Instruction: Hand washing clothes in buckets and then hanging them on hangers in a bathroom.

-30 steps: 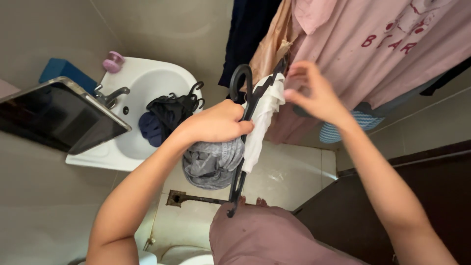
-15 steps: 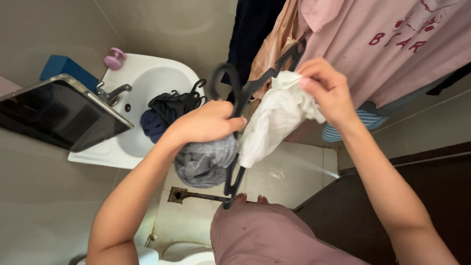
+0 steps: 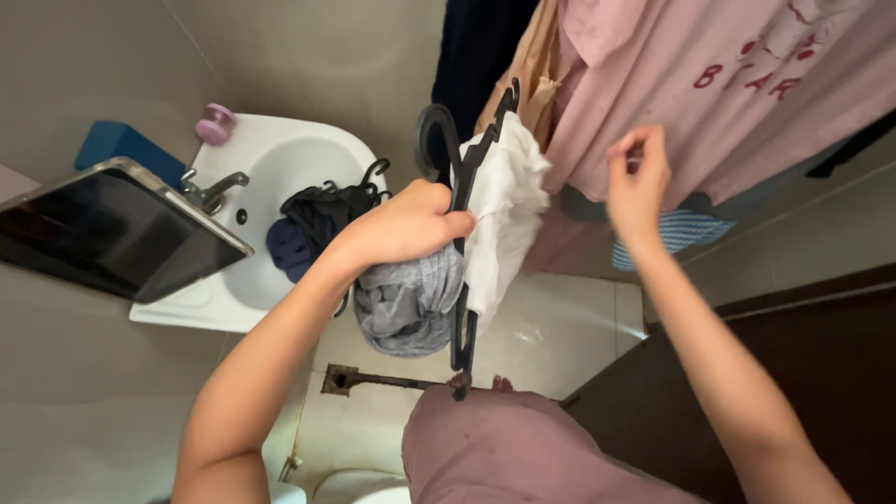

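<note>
Change: right hand has let go of the white cloth and drawn back, fingertips pinched together on nothing visible.
Hanger: black, held nearly upright so the cloth drapes over it.
Left hand: fingers clamped around the hanger and a grey garment bunched beneath.
Room: pink shirt hangs close on the right; sink on the left holds dark clothes, perhaps with spare hangers.
Edges: open floor below.
</note>
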